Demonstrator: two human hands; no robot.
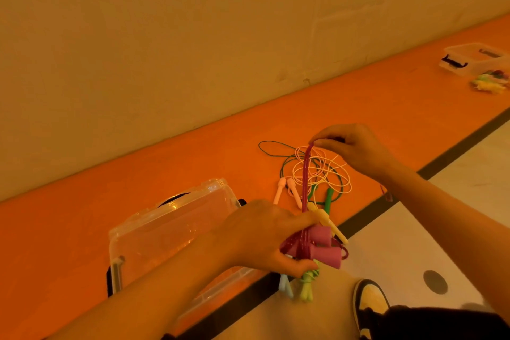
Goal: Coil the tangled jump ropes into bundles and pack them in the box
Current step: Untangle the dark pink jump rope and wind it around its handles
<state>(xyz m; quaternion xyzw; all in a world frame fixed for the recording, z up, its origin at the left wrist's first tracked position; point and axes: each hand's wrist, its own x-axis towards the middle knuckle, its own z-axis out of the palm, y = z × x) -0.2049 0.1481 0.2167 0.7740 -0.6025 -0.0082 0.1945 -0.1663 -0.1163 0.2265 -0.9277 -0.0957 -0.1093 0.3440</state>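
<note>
Left hand point(265, 237) is clamped round the lower end of the magenta rope point(305, 174), fingers curled over the strands right where the two magenta handles point(324, 250) stick out toward the right. Right hand point(356, 146) pinches the far end of the same strands between thumb and fingertips, so the rope is stretched taut between the hands as a narrow folded hank. Its long axis runs from the left hand, near the body, away to the right hand over the orange bench point(386, 107). Judged step: folding this rope into a bundle; it is not yet in the box. The clear box point(171, 210) sits on the bench just left of the left hand, partly hidden by that arm (can't tell whether its lid is on). So the box lies crosswise to the hank's axis, and the left hand is the nearer one; the next move probably needs the right-hand end brought back to the left grip before anything swings left. Yellow handles point(328, 222) lie by the left fingers, and pale blue and lime handles hang below that hand; whether the hand holds them too is unclear. The tangle of white rope point(340, 174) and green rope point(271, 146) lies on the bench under the stretched strands, unsorted. A second box point(474, 59) sits far along the bench, well apart.
</note>
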